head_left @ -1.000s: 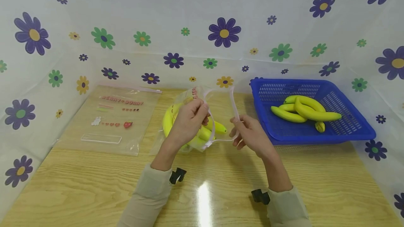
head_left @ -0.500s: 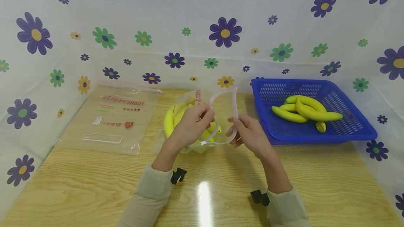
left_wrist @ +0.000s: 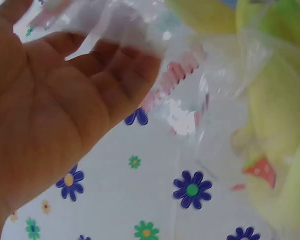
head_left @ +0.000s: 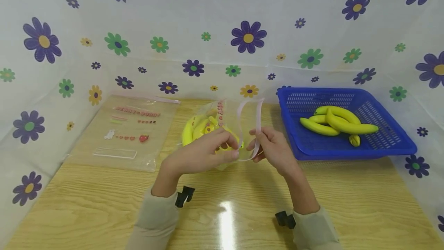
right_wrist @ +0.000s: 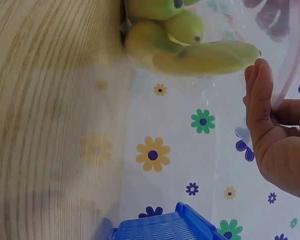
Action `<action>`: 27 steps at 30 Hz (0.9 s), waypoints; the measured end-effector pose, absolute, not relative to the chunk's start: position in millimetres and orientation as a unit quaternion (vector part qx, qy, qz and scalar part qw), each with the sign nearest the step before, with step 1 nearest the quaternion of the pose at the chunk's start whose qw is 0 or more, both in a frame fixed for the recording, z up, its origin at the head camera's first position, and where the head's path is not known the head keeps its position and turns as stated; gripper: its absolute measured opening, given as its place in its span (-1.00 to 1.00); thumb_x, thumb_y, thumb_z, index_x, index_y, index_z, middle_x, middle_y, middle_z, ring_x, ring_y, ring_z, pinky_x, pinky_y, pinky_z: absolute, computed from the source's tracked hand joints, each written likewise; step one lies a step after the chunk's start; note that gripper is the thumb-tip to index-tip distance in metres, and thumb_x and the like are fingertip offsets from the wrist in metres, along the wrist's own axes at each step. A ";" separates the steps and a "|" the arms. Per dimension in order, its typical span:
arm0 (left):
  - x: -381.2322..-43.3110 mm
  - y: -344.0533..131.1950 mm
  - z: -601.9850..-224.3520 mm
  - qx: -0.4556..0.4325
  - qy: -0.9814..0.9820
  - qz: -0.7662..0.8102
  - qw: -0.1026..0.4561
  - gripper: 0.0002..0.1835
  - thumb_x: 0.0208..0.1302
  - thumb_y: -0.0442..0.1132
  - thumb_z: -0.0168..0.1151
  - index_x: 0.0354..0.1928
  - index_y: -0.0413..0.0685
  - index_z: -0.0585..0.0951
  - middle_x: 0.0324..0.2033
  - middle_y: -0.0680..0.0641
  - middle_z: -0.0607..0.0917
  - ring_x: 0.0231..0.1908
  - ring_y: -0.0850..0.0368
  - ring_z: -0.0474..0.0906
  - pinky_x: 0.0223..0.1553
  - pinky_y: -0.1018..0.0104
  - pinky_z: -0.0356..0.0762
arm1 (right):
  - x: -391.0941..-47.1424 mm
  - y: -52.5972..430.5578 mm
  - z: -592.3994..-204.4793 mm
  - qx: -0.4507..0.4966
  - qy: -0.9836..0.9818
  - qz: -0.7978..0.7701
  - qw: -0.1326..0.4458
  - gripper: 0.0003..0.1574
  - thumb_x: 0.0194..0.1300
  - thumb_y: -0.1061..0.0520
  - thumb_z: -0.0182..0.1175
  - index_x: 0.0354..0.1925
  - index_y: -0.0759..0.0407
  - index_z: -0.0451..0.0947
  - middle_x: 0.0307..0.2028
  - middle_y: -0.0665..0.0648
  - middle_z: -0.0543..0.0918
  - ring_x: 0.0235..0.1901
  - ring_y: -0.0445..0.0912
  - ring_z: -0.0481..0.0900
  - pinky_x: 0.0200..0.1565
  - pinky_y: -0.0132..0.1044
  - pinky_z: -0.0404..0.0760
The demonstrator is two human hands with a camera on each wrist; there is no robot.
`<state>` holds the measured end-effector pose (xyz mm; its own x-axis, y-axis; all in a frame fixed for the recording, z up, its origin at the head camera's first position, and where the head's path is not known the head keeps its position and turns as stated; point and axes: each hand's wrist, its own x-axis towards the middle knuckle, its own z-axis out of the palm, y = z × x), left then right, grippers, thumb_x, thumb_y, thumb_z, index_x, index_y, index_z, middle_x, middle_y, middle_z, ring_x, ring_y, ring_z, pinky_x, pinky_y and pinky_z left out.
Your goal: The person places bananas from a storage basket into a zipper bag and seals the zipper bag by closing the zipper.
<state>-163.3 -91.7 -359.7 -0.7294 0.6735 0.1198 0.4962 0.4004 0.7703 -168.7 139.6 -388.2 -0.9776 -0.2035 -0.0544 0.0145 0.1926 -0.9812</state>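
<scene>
Wooden table (head_left: 263,219) bearing flat bag (head_left: 121,130), filled bag (head_left: 211,120), blue basket (head_left: 354,152)

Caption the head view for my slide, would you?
Right hand pinches the pink rim of a clear bag of bananas, left hand opposite, blue basket nearby.

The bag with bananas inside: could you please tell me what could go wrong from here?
The bag is open, so the bananas inside might slide out if it tips towards its opening. The right hand pinches only the pale strip along that opening, so the strip could slip free.
</scene>
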 end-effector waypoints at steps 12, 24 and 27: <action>-154.3 -111.3 -351.3 0.362 0.867 0.334 0.071 -0.97 0.44 -0.30 0.13 -0.19 -0.02 0.48 -0.32 0.09 0.52 -0.28 0.15 0.42 -0.20 0.26 0.45 | -174.7 134.5 -389.5 -0.027 0.714 -0.698 0.052 -0.52 0.60 0.03 -0.15 0.21 0.33 0.44 -0.20 0.26 0.64 -0.49 -0.08 0.66 -0.41 -0.23 0.71; -156.8 -132.5 -352.0 0.375 0.855 0.341 0.109 -0.94 0.48 -0.24 0.11 -0.22 0.08 0.47 -0.37 0.15 0.48 -0.32 0.21 0.42 -0.28 0.33 0.42 | -227.7 134.3 -415.3 -0.095 0.707 -0.700 0.012 -0.33 0.61 -0.06 -0.18 0.57 -0.15 -0.03 0.43 0.14 0.26 -0.17 -0.03 0.59 -0.26 -0.26 0.66; -157.4 -138.2 -351.4 0.372 0.857 0.342 0.102 -0.95 0.49 -0.23 0.10 -0.21 0.07 0.47 -0.37 0.14 0.48 -0.29 0.21 0.44 -0.24 0.31 0.43 | -233.6 130.2 -412.5 -0.135 0.709 -0.692 -0.020 -0.43 0.60 0.00 -0.15 0.46 0.07 0.22 0.40 0.15 0.31 0.05 -0.01 0.50 -0.07 -0.22 0.61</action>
<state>-157.4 -138.2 -351.4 -0.7028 0.7070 0.0786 0.5672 0.4903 0.6618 -233.6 130.2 -412.5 -0.9628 -0.1642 0.2145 -0.2184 0.0058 -0.9759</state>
